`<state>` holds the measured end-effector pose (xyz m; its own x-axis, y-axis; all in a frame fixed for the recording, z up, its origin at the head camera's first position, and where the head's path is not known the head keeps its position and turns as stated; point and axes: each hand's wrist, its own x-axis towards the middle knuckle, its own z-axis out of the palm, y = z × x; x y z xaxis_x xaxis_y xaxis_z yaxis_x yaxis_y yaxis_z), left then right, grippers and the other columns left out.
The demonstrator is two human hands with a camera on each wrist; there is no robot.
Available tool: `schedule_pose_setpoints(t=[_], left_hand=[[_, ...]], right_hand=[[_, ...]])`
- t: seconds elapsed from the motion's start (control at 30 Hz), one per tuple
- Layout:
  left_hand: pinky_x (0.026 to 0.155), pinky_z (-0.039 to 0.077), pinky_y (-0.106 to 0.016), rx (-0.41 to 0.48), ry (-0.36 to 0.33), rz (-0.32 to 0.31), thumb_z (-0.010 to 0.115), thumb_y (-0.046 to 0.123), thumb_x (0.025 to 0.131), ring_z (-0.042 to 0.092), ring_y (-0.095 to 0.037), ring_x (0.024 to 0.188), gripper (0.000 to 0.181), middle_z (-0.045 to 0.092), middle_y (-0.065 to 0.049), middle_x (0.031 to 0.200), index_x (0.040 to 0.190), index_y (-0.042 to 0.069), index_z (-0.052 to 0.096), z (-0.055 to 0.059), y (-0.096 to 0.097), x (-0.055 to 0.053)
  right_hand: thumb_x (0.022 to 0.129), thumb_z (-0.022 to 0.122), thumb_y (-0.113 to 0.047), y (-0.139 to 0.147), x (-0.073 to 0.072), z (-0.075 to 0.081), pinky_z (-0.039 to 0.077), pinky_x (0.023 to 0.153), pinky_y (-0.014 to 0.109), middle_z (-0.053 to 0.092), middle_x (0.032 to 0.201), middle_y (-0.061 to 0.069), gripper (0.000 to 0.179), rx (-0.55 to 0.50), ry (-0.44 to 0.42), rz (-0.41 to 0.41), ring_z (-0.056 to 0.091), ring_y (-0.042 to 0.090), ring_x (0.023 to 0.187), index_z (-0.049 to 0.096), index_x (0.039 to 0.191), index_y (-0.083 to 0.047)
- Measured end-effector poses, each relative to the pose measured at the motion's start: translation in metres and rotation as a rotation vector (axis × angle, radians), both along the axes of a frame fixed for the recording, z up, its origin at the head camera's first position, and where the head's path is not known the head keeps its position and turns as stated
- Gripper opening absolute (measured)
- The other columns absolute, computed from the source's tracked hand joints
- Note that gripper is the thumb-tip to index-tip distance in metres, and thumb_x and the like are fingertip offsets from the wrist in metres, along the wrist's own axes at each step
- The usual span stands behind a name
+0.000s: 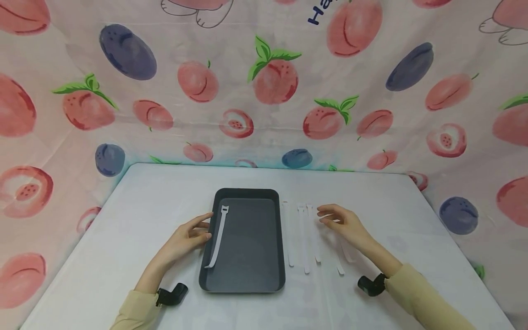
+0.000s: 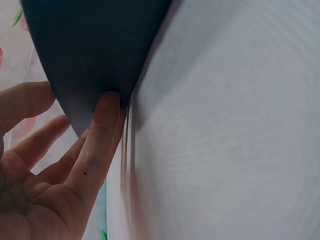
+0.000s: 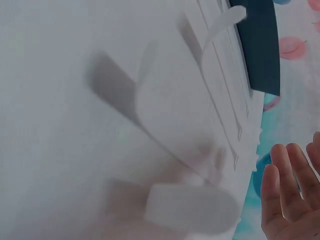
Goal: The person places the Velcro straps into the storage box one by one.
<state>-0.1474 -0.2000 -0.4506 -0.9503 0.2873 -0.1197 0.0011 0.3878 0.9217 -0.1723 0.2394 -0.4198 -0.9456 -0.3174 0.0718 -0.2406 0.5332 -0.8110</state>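
A dark grey rectangular tray [image 1: 247, 288] lies on the white table, holding one white strap [image 1: 220, 233] with a slotted head along its left side. My left hand [image 1: 181, 243] touches the tray's left side with extended fingers; the left wrist view shows a fingertip [image 2: 106, 107] against its outer wall. To the right of the tray lie several more white straps [image 1: 303, 243], roughly parallel. My right hand [image 1: 348, 229] hovers over the rightmost ones, fingers loosely bent and holding nothing. Strap ends [image 3: 225, 20] curl up from the table in the right wrist view.
The white tabletop [image 1: 165, 192] spreads round the tray. Behind it hangs a cloth backdrop [image 1: 231, 50] printed with peaches and plums. A black wrist camera [image 1: 173, 294] is on the left wrist, another [image 1: 372, 285] on the right.
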Motion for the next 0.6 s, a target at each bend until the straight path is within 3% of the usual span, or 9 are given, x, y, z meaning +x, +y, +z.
schedule_pose_setpoints(t=[0.27, 0.6], left_hand=[[0.091, 0.05, -0.041, -0.028, 0.017, 0.005, 0.063, 0.022, 0.093, 0.058, -0.035, 0.12, 0.059, 0.052, -0.022, 0.134, 0.147, 0.018, 0.04, 0.0, 0.0, 0.0], [0.092, 0.05, -0.042, -0.028, 0.019, 0.007, 0.063, 0.023, 0.093, 0.057, -0.035, 0.12, 0.059, 0.052, -0.023, 0.134, 0.147, 0.017, 0.04, -0.001, 0.0, 0.0]], right_hand=[[0.094, 0.06, -0.007, 0.016, -0.004, -0.003, 0.052, 0.077, 0.02, 0.066, 0.116, 0.021, 0.034, 0.011, 0.061, -0.019, 0.066, 0.03, 0.099, 0.058, 0.127, 0.0], [0.094, 0.059, -0.009, 0.031, -0.009, -0.007, 0.049, 0.078, 0.019, 0.067, 0.116, 0.022, 0.035, 0.037, 0.042, -0.091, 0.065, 0.032, 0.099, 0.057, 0.128, 0.0]])
